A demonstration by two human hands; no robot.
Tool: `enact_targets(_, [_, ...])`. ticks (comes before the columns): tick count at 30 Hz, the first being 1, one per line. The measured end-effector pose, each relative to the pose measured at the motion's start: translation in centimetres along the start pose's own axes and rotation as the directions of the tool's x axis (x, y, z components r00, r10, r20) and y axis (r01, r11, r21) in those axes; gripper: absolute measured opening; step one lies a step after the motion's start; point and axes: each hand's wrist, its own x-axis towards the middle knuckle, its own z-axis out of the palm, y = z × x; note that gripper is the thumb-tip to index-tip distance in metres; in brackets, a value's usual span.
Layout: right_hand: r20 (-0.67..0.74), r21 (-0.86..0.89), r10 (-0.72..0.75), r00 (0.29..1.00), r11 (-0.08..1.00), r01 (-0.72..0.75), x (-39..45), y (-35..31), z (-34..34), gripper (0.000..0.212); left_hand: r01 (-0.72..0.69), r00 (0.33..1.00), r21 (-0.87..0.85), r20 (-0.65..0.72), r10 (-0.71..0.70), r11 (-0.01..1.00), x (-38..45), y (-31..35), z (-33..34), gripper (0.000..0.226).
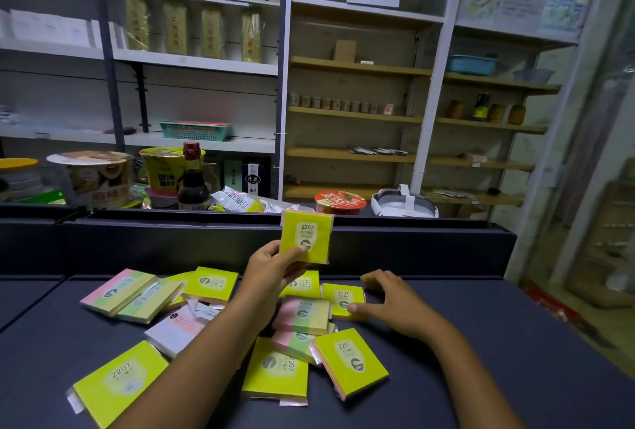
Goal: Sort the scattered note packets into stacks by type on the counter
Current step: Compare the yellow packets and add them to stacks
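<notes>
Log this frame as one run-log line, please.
phase: sorting | left hand: holds yellow 2207 packet raised | right hand: fingers on yellow packet on counter | stacks: none yet

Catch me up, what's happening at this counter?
A person is sorting sticky-note packets on a dark counter. The left hand holds up a yellow packet marked 2207, while the right hand rests its fingers on another yellow 2207 packet in the pile. Yellow, pink-and-green and white packets lie scattered and overlapping; no tidy stacks yet.
</notes>
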Motion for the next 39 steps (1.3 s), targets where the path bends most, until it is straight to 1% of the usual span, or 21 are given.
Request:
enact_targets(3, [0.025,-0.059,0.013,1.000,0.998,-0.011,-0.1,0.2,0.0,0.084,-0.006,1.000,-0.058,0.015,0.007,0.998,-0.2,0.0,-0.1,0.028])
enact_targets(6, [0.031,-0.096,0.011,0.999,0.995,-0.008,-0.2,0.2,0.1,0.090,-0.028,0.999,-0.085,0.018,0.030,0.996,-0.5,0.1,-0.2,0.031])
enact_targets(8, [0.025,-0.089,0.009,1.000,0.996,-0.007,-0.3,0.3,0.2,0.088,-0.051,0.999,-0.086,0.015,0.052,0.995,-0.8,0.2,-0.2,0.033])
enact_targets(13, [0.000,-0.048,0.000,1.000,0.999,0.000,-0.3,0.3,0.2,0.073,-0.091,0.996,-0.094,-0.020,0.090,0.991,-1.6,0.6,-0.5,0.035])
enact_targets(17, [-0.081,0.108,0.027,0.996,0.994,-0.018,-0.8,0.1,-0.3,0.068,-0.121,0.991,-0.067,-0.073,0.116,0.990,-3.0,1.1,-1.3,0.035])
enact_targets(19, [-0.099,0.206,0.032,0.995,0.978,-0.011,-1.1,-0.3,-0.5,0.068,-0.137,0.986,-0.055,-0.101,0.131,0.989,-3.9,1.5,-1.9,0.032])
enact_targets(22, [-0.126,0.367,0.040,0.991,0.930,0.009,-1.6,-1.0,-0.7,0.070,-0.160,0.978,-0.081,-0.151,0.147,0.984,-5.7,2.3,-3.4,0.030])
enact_targets(26, [-0.200,0.513,0.067,0.977,0.857,0.046,-3.1,-2.3,-0.2,0.072,-0.186,0.962,-0.059,-0.213,0.170,0.981,-8.4,3.1,-5.9,0.028])
enact_targets(30, [-0.303,0.589,0.090,0.949,0.800,0.112,-5.2,-4.8,0.8,0.072,-0.177,0.966,-0.097,-0.208,0.154,0.979,-10.3,3.5,-8.5,0.015])
enact_targets(32, [-0.339,0.621,0.096,0.936,0.770,0.146,-6.2,-6.7,1.6,0.073,-0.197,0.966,-0.121,-0.196,0.171,0.973,-11.2,4.2,-9.9,0.018])
enact_targets(36, [-0.406,0.647,0.093,0.909,0.732,0.214,-8.4,-11.5,4.0,0.071,-0.263,0.952,-0.106,-0.191,0.239,0.959,-12.5,5.8,-12.9,0.023])
enact_targets(39, [-0.411,0.677,0.095,0.907,0.698,0.234,-9.9,-15.4,6.5,0.069,-0.276,0.951,-0.130,-0.184,0.250,0.952,-13.6,7.0,-15.4,0.028])
